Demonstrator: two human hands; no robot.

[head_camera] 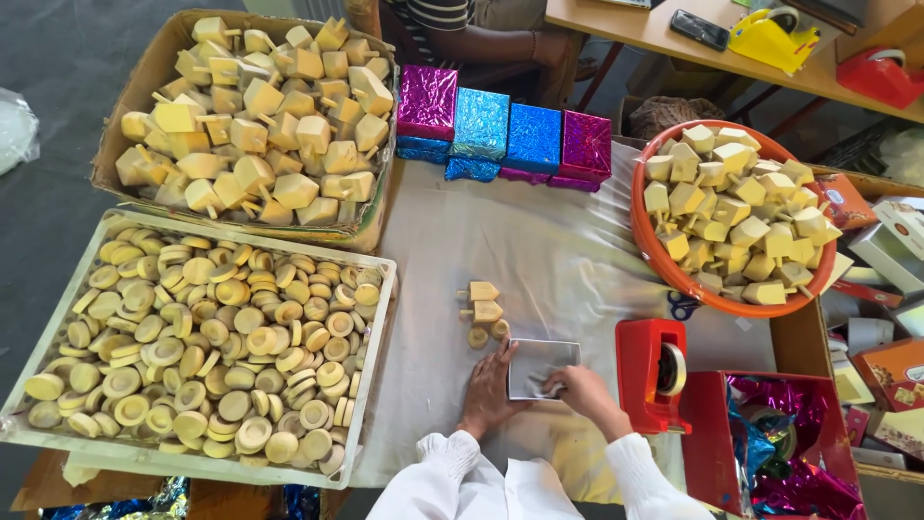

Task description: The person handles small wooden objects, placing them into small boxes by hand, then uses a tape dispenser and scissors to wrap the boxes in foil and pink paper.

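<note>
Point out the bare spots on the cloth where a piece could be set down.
Bare cloth lies between the foil-wrapped boxes and the small wooden pieces. Crowded: tray of discs, orange bowl, red tape dispenser.

The right hand (pixel 577 390) covers a corner of the silver sheet (pixel 541 366). The red box (pixel 717 433) of foil runs off the bottom edge, and the seated person (pixel 462 29) is cut off at the top.

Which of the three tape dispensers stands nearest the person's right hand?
The red tape dispenser on the white cloth, just right of the right hand. The yellow one and the other red one sit far off on the wooden desk.
</note>
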